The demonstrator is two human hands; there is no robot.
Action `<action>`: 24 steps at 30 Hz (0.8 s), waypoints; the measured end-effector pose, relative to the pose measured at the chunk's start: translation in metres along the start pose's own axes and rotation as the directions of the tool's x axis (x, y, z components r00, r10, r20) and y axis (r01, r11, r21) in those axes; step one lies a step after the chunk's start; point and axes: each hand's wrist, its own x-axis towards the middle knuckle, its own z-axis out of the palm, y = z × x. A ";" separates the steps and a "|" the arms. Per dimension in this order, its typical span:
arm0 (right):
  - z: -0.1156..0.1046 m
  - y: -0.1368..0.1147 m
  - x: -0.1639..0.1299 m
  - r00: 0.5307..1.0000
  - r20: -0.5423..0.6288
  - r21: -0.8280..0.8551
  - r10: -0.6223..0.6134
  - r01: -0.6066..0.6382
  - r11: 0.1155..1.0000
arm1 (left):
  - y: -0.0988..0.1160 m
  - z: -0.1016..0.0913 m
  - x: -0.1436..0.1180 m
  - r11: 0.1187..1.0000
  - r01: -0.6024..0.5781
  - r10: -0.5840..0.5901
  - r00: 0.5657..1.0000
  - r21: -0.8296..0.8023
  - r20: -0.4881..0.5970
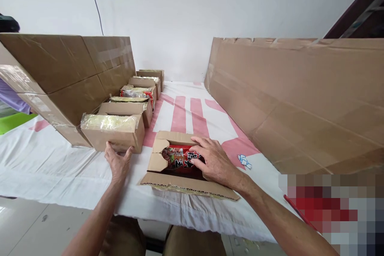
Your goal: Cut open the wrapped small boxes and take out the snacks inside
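Pressing: right hand (214, 162), fingers flat, on red packet (180, 158) in open box (180, 168).
Left hand (117, 163): spread wide against filled box (112, 133).
Around: box row (141, 90), cardboard walls (300, 100), counter (60, 164).

matt brown cardboard box (168, 164), glossy red plastic packet (180, 158) inside, crinkled clear film on a carton (112, 132), white woven cloth over the table (60, 160)

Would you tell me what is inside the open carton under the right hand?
Inside the open carton lies a red printed packet. The right hand covers part of it, and anything beneath the packet is hidden.
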 end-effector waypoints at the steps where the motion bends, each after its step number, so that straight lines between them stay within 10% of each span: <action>1: 0.000 0.000 0.000 1.000 -0.003 -0.005 -0.003 0.003 1.000 | 0.005 0.005 0.006 1.000 0.022 -0.022 1.000 -0.001 -0.017; 16: 0.001 0.001 0.000 1.000 -0.008 -0.068 -0.024 0.023 0.997 | 0.051 0.039 0.052 0.982 0.173 -0.170 0.984 -0.079 0.042; 24: -0.002 -0.003 0.001 0.999 0.039 -0.129 -0.036 0.041 0.991 | 0.088 -0.009 -0.021 0.932 0.242 -0.122 0.910 -0.270 0.397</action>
